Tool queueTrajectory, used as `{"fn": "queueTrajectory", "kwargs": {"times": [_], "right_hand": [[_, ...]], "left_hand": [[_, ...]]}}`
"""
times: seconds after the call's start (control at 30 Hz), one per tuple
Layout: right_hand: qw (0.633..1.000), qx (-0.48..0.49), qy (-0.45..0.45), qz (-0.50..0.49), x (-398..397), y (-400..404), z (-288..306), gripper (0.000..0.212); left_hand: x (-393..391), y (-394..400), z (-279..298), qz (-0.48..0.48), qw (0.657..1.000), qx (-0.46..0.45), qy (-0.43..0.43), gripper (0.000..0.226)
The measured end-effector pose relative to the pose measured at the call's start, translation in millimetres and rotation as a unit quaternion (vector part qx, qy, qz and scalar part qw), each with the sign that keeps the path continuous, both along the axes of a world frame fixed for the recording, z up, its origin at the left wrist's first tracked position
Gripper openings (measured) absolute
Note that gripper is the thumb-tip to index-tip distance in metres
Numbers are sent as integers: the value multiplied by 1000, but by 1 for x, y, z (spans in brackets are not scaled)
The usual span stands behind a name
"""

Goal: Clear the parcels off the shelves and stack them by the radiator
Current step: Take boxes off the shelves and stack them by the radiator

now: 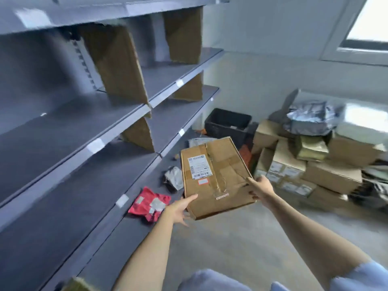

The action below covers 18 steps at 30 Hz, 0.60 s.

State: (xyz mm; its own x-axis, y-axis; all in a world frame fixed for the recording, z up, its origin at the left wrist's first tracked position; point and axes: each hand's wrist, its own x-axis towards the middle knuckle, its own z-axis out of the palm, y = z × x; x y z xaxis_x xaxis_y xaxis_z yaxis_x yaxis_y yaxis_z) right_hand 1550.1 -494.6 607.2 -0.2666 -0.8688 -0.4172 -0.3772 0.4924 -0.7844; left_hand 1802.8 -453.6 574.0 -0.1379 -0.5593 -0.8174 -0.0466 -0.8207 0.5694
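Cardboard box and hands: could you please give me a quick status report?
Left hand and right hand both hold the cardboard box in the air. Red parcel on the bottom shelf. Pile ahead, floor path open.

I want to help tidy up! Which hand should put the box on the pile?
Probably the right hand. It grips the cardboard box on the side nearest the stacked parcels. The left hand holds the shelf-side corner, farther away, so it can only steady.
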Motion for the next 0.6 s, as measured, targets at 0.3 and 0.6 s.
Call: {"fn": "queueTrajectory", "kwargs": {"times": [0.3, 0.6], "right_hand": [[992, 4, 45, -119, -191, -80, -11, 30], [983, 90, 22, -162, -267, -240, -76, 29]], "left_hand": [[-189, -153, -14, -127, 992, -8, -13, 69], [-262, -351, -61, -250, 963, 76, -64, 67]]}}
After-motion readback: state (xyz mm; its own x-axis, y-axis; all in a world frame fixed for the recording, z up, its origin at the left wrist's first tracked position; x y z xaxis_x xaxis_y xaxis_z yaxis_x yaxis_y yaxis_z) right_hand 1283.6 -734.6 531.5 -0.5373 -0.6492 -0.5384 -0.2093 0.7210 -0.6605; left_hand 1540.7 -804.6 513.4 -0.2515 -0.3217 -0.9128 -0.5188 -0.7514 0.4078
